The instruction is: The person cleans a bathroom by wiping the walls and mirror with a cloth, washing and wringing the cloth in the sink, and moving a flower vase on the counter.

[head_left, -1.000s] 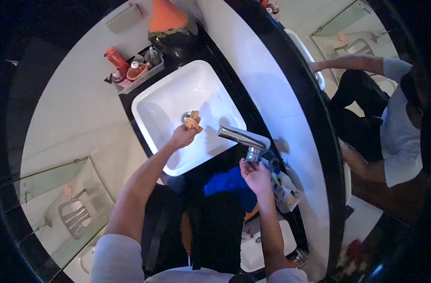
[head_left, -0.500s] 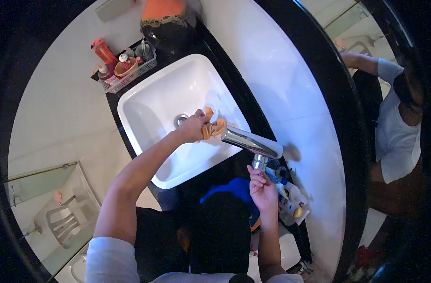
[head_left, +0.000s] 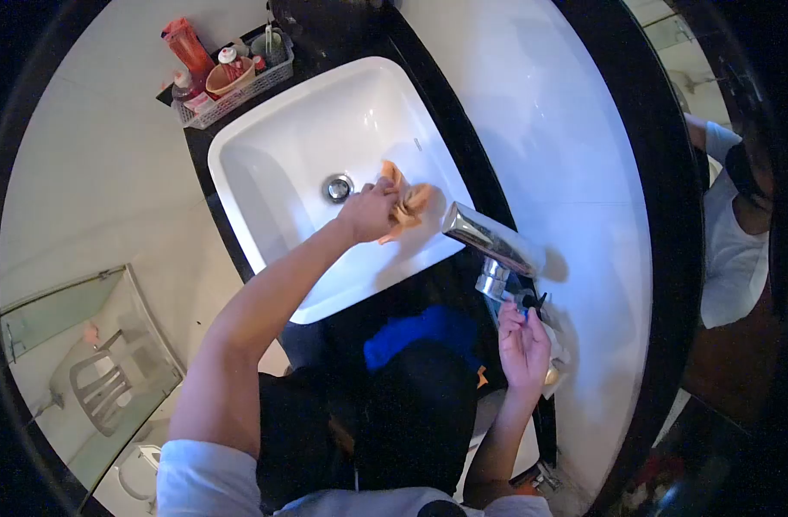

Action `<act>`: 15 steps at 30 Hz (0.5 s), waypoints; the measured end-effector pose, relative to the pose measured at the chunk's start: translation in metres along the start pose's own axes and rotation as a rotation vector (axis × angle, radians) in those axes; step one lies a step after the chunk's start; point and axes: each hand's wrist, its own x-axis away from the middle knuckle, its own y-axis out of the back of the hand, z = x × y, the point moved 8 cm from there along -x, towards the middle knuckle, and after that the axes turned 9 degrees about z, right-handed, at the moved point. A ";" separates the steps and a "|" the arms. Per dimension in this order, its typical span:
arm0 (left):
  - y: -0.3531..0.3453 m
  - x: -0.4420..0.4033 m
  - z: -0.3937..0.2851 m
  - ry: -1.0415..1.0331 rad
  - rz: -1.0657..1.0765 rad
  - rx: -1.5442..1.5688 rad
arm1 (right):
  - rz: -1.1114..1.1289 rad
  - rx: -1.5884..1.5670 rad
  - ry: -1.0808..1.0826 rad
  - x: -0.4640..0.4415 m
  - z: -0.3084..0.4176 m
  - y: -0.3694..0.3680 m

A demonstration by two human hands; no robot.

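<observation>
Inside the white sink, my left hand grips a crumpled orange cloth. The cloth hangs over the basin between the drain and the chrome faucet. My right hand is beside the faucet's lower end, palm up, with its fingertips drawn together. A small dark item shows at those fingertips; I cannot tell whether it is held or lies behind them. No water stream is visible from the spout.
A mesh basket of bottles and a small bowl stands at the sink's far left corner. Blue fabric lies by the near counter edge. A tiled wall and a mirror border the right. Several toiletries sit partly hidden behind my right hand.
My left hand keeps hold of the cloth, which now hangs more spread out. My right hand has shifted right, from the faucet's base to the toiletries beside it. The view has shifted slightly.
</observation>
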 end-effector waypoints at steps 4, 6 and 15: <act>0.009 -0.001 0.004 -0.015 -0.153 0.033 | -0.014 0.582 0.232 -0.005 0.014 0.010; 0.013 -0.004 0.005 -0.036 -0.166 0.071 | -0.045 0.939 0.363 -0.004 0.013 0.007; 0.005 -0.011 -0.017 -0.127 -0.131 0.142 | -0.029 1.721 0.417 -0.008 0.007 -0.004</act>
